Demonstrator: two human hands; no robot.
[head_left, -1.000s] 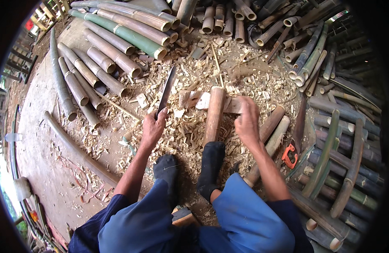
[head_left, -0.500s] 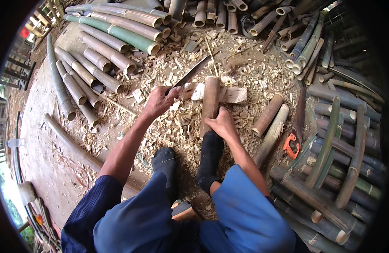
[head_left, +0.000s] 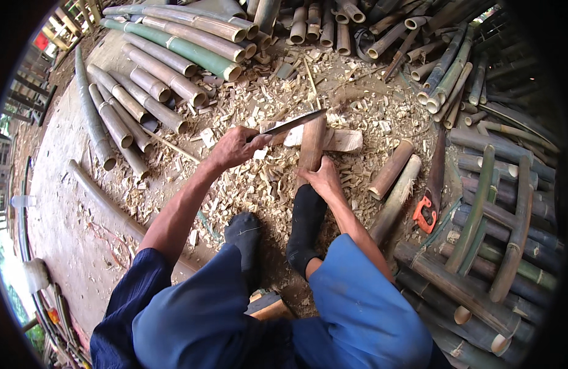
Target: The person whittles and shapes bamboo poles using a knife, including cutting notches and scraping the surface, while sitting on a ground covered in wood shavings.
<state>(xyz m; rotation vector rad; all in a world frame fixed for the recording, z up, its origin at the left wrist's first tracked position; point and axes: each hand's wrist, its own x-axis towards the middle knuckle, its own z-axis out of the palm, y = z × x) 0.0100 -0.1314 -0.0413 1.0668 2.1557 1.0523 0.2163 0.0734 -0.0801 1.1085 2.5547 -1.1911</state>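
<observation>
My left hand [head_left: 234, 147] is closed round the handle of a machete [head_left: 294, 122]. Its dark blade points right and slightly away from me, its tip over the far end of a brown bamboo piece [head_left: 311, 147]. Whether the edge touches the bamboo I cannot tell. Fingers wrapped round the near part of that piece, my right hand [head_left: 324, 178] holds it tilted across a pale wooden block [head_left: 344, 140] lying on the ground. Just below the right hand is my foot in a dark sock [head_left: 307, 215]; the bamboo's near end is hidden there.
Wood chips [head_left: 259, 184] cover the ground around the block. To the right lie two short bamboo pieces [head_left: 392, 167] and a handsaw [head_left: 426, 212] with an orange handle. Bamboo poles [head_left: 173, 80] lie at the far left; a bamboo stack [head_left: 493, 246] fills the right side.
My left hand has brought the machete down and toward me, so the blade now crosses the bamboo's far end. The bamboo's far end has shifted slightly right in my right hand.
</observation>
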